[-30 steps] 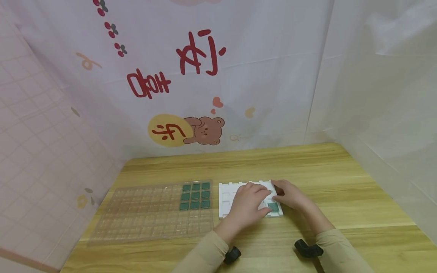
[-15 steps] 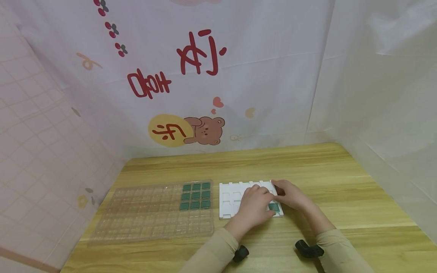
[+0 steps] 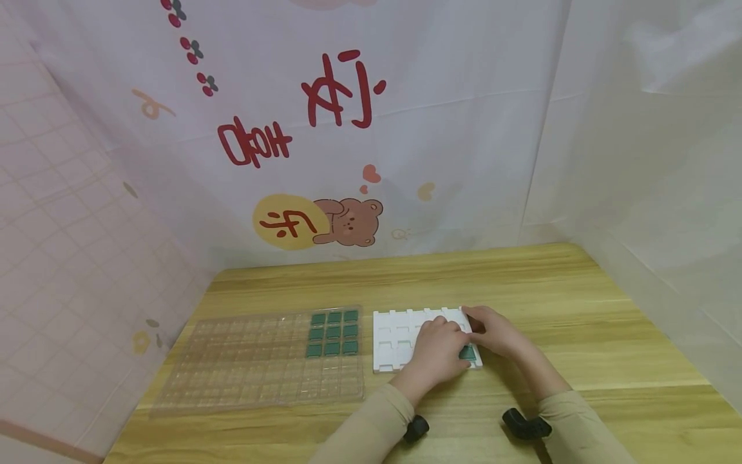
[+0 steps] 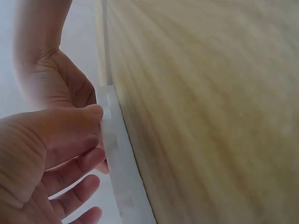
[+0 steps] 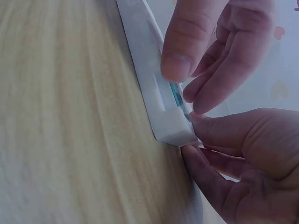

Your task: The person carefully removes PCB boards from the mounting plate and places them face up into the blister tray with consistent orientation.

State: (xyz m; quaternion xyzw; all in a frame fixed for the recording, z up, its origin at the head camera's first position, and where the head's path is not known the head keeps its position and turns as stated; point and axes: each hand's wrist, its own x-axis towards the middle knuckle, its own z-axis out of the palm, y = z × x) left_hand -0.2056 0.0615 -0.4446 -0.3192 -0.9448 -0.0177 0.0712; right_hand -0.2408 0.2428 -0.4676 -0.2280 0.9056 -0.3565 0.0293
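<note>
A white tray (image 3: pixel 400 335) with square pockets lies flat on the table. In its front right corner pocket sits a green square chip (image 3: pixel 467 352), partly covered by fingers. My left hand (image 3: pixel 436 351) reaches over the tray from the left. Its thumb is by the tray's front edge and its fingertips are over the chip's far side; contact with the chip is hard to make out. My right hand (image 3: pixel 497 332) pinches the tray's right edge between thumb and fingers, seen closer in the right wrist view, where the tray's corner (image 5: pixel 175 126) shows beside the fingertips.
Left of the white tray lies a large clear plastic tray (image 3: pixel 249 361) with many pockets. Several green chips (image 3: pixel 333 332) fill its far right pockets. A printed cloth (image 3: pixel 464 129) hangs behind the wooden table (image 3: pixel 533 277). Black wrist cameras (image 3: pixel 524 425) hang below the sleeves.
My left hand has moved right across the white tray, and its fingers have come in over the corner chip, covering more of it. My right hand stays at the tray's edge.
</note>
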